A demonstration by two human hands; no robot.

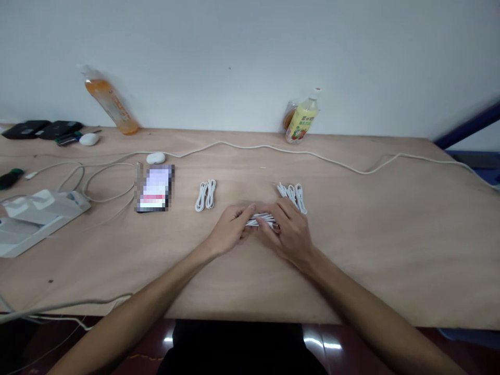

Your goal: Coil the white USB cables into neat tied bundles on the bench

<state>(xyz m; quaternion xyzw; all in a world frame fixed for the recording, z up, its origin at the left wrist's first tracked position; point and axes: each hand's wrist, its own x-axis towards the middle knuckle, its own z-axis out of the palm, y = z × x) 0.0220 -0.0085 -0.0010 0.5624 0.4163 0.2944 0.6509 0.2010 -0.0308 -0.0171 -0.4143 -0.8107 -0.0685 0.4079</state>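
Note:
Between my two hands, just over the wooden table, is a bundle of white cables (pixel 261 220). My left hand (pixel 233 225) closes around its left end, thumb on top. Around the right end is my right hand (pixel 288 229), also closed, its thumb pressing the near side. The fingers hide much of the bundle. To the left lie two coiled white cables (pixel 205 195), side by side. Several more coiled cables (pixel 294 196) lie just beyond my right hand, partly covered by it.
A phone (pixel 156 187) and a white earbud case (pixel 155 158) lie left. A white box (pixel 39 219) with loose cords stands far left. An orange drink bottle (pixel 113 107) and a yellow-labelled bottle (pixel 302 120) lean on the wall. A long white cord (pixel 269 148) crosses the table (pixel 390 245).

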